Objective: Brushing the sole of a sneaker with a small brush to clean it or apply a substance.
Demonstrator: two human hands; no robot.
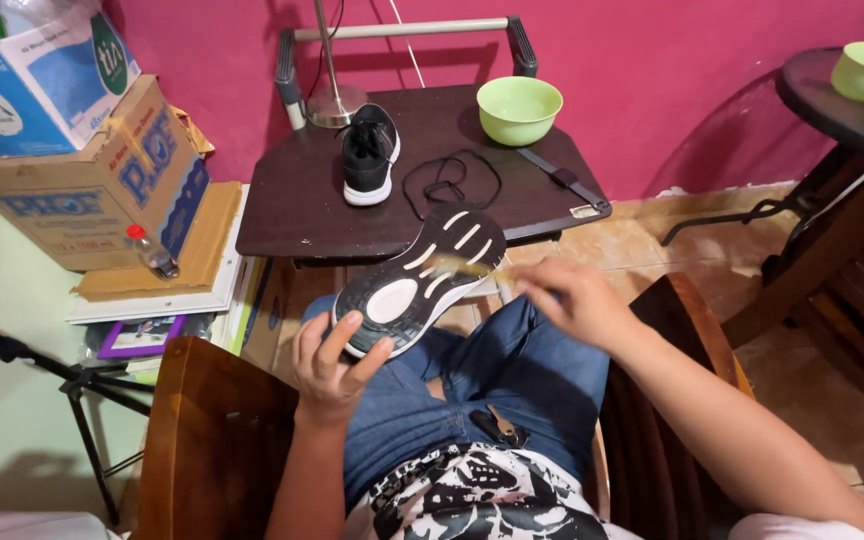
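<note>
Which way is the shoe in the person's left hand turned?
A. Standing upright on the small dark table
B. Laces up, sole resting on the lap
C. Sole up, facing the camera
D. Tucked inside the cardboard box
C. The left hand grips the held shoe by one end, and its black and white sole faces the camera, while the right hand holds a blurred light tool over it.

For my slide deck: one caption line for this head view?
Left hand holds a black shoe sole-up over the lap; right hand works a blurred brush across its sole.
</note>
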